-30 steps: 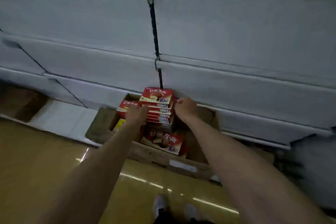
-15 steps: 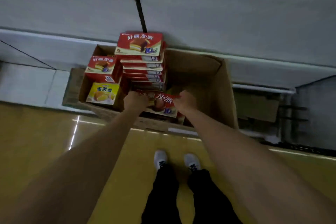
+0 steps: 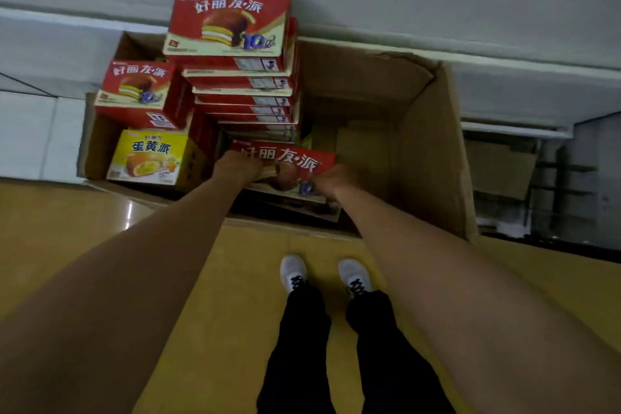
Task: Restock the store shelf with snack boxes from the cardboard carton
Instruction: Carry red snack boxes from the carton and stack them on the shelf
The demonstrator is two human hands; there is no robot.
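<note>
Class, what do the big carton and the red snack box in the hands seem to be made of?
Carton: brown corrugated cardboard by its look, matte, with folded flaps. Red snack box: probably thin printed paperboard, slightly glossy, with sharp printed graphics.

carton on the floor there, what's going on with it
A person stands over the open carton, which sits on the floor against the shelf base. Both hands grip a red box lying low in the carton, left hand on its left end, right hand on its right. Behind it rises a tall red stack; a yellow box sits at the left.
</note>
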